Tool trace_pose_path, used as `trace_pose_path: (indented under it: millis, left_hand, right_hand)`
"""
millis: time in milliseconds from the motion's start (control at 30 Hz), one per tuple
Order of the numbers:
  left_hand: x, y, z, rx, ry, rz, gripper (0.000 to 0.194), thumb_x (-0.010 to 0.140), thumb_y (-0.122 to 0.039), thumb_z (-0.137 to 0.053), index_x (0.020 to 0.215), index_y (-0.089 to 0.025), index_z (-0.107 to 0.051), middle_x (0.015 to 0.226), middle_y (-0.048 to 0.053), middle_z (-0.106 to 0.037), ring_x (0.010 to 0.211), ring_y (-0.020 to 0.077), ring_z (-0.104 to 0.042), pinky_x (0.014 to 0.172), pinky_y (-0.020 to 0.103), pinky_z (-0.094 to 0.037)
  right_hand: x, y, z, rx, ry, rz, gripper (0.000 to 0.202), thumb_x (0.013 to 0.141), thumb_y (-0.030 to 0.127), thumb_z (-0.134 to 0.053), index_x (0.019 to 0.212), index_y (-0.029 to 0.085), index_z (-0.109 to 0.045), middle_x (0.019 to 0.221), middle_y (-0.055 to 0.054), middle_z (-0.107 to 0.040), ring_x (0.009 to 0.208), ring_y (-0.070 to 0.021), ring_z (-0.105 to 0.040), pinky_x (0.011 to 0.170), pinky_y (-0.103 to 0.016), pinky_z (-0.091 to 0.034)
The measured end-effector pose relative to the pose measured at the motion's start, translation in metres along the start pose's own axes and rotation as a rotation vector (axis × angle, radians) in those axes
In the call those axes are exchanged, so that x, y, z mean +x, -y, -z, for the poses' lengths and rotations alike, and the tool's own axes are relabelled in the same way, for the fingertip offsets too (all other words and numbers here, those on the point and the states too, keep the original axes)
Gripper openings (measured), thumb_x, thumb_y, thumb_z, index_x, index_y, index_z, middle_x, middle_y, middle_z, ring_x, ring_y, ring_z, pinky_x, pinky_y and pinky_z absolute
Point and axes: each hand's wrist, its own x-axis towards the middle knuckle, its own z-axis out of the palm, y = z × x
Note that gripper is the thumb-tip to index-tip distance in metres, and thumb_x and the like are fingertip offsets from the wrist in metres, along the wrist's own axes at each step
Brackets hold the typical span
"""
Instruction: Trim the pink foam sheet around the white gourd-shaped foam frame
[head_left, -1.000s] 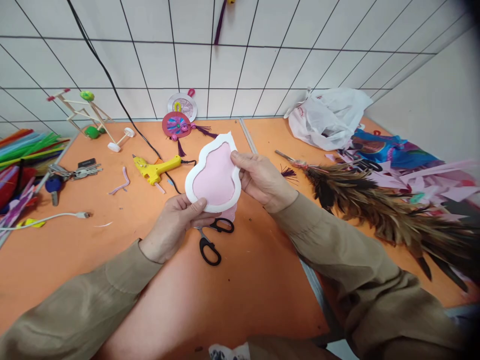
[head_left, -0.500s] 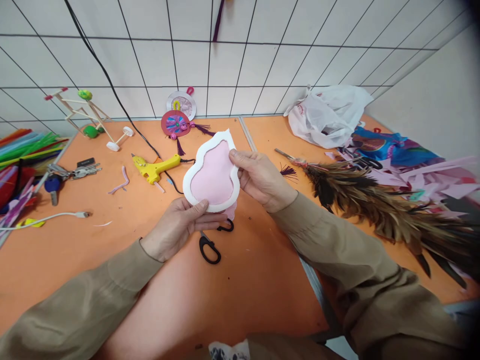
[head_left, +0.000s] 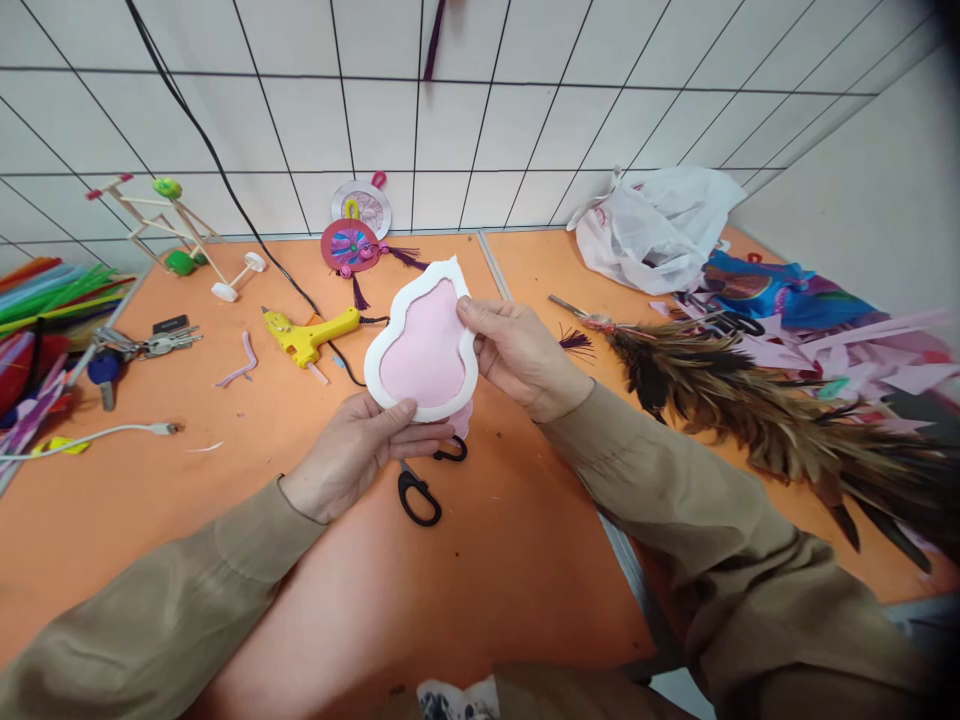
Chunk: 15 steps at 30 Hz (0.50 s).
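Note:
Both my hands hold up a gourd-shaped craft piece [head_left: 424, 345], a white border around a pale pink centre, its pointed tip upward. My left hand [head_left: 360, 445] pinches its lower edge, thumb in front and fingers behind. At the upper right edge, my right hand [head_left: 521, 350] grips it between thumb and fingers. Beneath the piece lie scissors with black handles [head_left: 418, 498], their blades mostly hidden. A bit of pink material [head_left: 462, 422] shows just below the piece's lower right edge. Left of the piece rests a yellow hot glue gun [head_left: 307, 337] with its black cord.
Keys [head_left: 157, 343], a white cable [head_left: 112, 435] and colourful pipe cleaners [head_left: 60, 290] lie left. Behind are a wooden stick model [head_left: 180, 235] and round tasselled ornaments [head_left: 350, 245]. A white plastic bag [head_left: 660, 225], a feather duster [head_left: 720, 390] and pink scraps [head_left: 862, 350] lie right on the orange table.

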Motion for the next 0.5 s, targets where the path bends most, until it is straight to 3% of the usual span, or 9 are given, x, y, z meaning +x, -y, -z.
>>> trace_pose_path:
  millis: [367, 500]
  left_hand:
    - [0.0011, -0.0002, 0.0017, -0.023, 0.017, 0.016, 0.02, 0.089, -0.026, -0.073, 0.104, -0.015, -0.078, 0.102, 0.01, -0.081, 0.092, 0.0232, -0.078, 0.079, 0.027, -0.063]
    - [0.0008, 0.001, 0.0034, 0.022, 0.029, 0.013, 0.028, 0.083, -0.03, -0.079, 0.107, -0.017, -0.078, 0.104, 0.011, -0.081, 0.093, 0.0251, -0.078, 0.079, 0.027, -0.062]
  right_hand:
    - [0.0039, -0.0034, -0.0005, 0.059, -0.024, -0.035, 0.026, 0.07, 0.045, -0.082, 0.068, 0.024, -0.068, 0.07, -0.002, -0.068, 0.064, -0.0152, -0.061, 0.064, -0.032, -0.054]
    - [0.0012, -0.0021, -0.0038, -0.114, -0.053, 0.044, 0.03, 0.077, 0.051, -0.075, 0.066, 0.025, -0.066, 0.07, -0.002, -0.068, 0.062, -0.0159, -0.061, 0.064, -0.034, -0.054]
